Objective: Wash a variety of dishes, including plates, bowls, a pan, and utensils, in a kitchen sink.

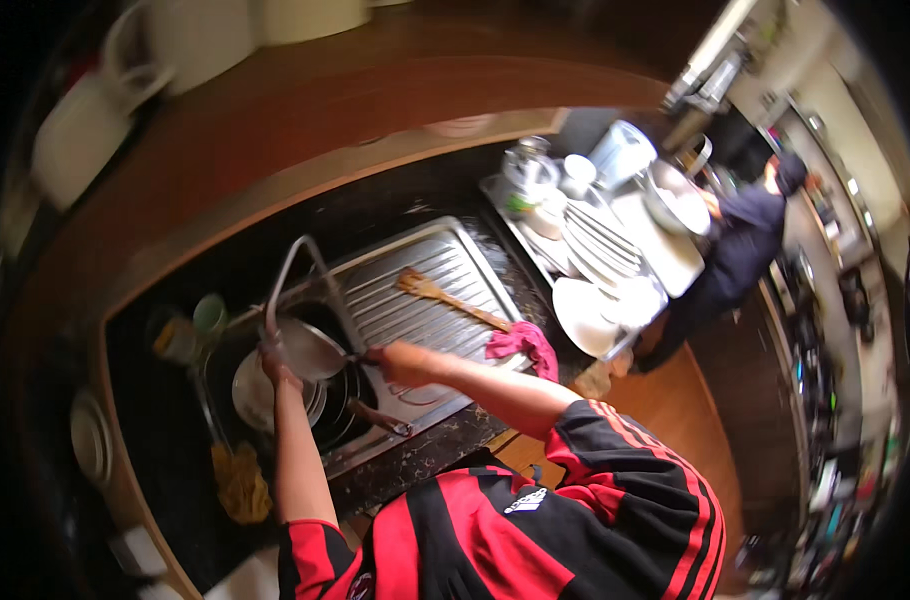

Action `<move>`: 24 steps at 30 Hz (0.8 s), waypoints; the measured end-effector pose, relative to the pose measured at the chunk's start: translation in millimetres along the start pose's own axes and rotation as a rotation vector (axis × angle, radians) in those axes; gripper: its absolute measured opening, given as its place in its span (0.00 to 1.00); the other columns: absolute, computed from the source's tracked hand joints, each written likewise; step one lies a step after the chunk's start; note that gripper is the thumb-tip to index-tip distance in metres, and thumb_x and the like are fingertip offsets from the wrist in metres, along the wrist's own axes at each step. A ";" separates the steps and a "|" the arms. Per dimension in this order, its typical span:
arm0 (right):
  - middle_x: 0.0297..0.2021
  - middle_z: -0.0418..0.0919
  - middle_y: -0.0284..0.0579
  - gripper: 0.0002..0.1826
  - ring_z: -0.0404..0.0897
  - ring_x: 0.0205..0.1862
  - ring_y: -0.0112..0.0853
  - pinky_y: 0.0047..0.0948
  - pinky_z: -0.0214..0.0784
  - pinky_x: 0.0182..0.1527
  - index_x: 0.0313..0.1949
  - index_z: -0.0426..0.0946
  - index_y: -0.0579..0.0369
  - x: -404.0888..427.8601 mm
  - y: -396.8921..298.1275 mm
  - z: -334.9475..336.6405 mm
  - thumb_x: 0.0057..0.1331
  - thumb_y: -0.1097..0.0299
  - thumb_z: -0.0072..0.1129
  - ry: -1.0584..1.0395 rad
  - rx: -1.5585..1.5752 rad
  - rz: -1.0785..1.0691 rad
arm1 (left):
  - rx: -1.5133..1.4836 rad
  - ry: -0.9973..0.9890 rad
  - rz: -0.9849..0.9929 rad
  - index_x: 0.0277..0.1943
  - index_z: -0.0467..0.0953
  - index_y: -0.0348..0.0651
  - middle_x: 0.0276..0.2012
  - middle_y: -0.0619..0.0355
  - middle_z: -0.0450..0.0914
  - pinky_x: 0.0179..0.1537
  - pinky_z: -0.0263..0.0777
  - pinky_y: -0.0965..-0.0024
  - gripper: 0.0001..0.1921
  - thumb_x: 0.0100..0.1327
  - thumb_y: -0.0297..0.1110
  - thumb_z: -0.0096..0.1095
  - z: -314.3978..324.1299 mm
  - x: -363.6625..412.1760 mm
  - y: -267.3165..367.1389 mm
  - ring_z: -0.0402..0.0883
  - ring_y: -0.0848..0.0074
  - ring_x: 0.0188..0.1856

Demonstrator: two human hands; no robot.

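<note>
A metal frying pan (314, 349) is tilted over the sink basin (365, 319), below the bent metal tap (281, 283). My right hand (408, 364) is closed around its dark handle. At the pan's opposite side, my left hand (276, 366) is against the rim; its fingers are blurred and partly hidden, so I cannot tell whether they grip it. White dishes (251, 394) lie in the basin beneath my left hand. A second handle (380, 417) juts over the basin's near edge from a dark pan.
On the ribbed drainboard (384, 259) lie a wooden spatula (455, 301) and a pink cloth (526, 349). A tray (511, 225) holds stacked white plates (597, 244). Beyond it a person (747, 232) holds a metal bowl (672, 199). A yellow cloth (241, 484) lies left of the sink.
</note>
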State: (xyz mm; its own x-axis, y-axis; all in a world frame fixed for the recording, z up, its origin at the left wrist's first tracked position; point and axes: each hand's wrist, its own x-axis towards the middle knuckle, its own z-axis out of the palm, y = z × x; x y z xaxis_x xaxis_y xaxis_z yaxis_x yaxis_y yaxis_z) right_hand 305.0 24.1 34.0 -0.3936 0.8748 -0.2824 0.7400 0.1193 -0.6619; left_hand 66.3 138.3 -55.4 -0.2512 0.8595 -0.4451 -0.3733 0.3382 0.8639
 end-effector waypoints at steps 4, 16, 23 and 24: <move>0.32 0.76 0.60 0.16 0.76 0.38 0.54 0.45 0.66 0.38 0.43 0.68 0.59 8.6 18.7 47.0 0.55 0.70 0.48 0.273 0.358 0.044 | 0.450 -0.074 0.584 0.58 0.64 0.38 0.55 0.45 0.69 0.58 0.59 0.61 0.24 0.64 0.43 0.49 78.6 -31.5 13.2 0.66 0.61 0.58; 0.22 0.75 0.48 0.19 0.75 0.23 0.35 0.35 0.68 0.27 0.53 0.64 0.61 -20.4 -27.4 29.6 0.61 0.72 0.44 0.115 0.681 0.055 | 1.242 -0.455 1.007 0.51 0.71 0.40 0.55 0.47 0.68 0.59 0.53 0.59 0.21 0.59 0.44 0.55 54.0 -58.4 65.4 0.64 0.61 0.58; 0.24 0.76 0.48 0.21 0.76 0.25 0.35 0.33 0.69 0.29 0.55 0.63 0.61 -24.3 -21.4 41.0 0.62 0.70 0.44 0.167 0.617 0.024 | 1.379 -0.418 0.995 0.57 0.66 0.47 0.61 0.50 0.62 0.64 0.46 0.57 0.30 0.53 0.46 0.63 46.1 -72.0 50.7 0.57 0.55 0.63; 0.25 0.76 0.48 0.21 0.76 0.25 0.34 0.33 0.69 0.29 0.55 0.63 0.61 -32.1 -28.2 32.9 0.62 0.70 0.44 0.112 0.660 0.017 | 1.036 -0.423 0.658 0.58 0.65 0.47 0.61 0.49 0.61 0.64 0.47 0.57 0.30 0.53 0.46 0.62 21.6 -33.9 51.6 0.56 0.56 0.64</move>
State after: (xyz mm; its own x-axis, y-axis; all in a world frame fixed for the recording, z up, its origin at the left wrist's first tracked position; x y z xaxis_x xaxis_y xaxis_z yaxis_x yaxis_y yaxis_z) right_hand 278.8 -22.8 38.9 -0.2994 0.9219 -0.2458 0.2429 -0.1755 -0.9540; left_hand 74.8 134.9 9.4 0.2478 0.9659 0.0744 0.6194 -0.2170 0.7545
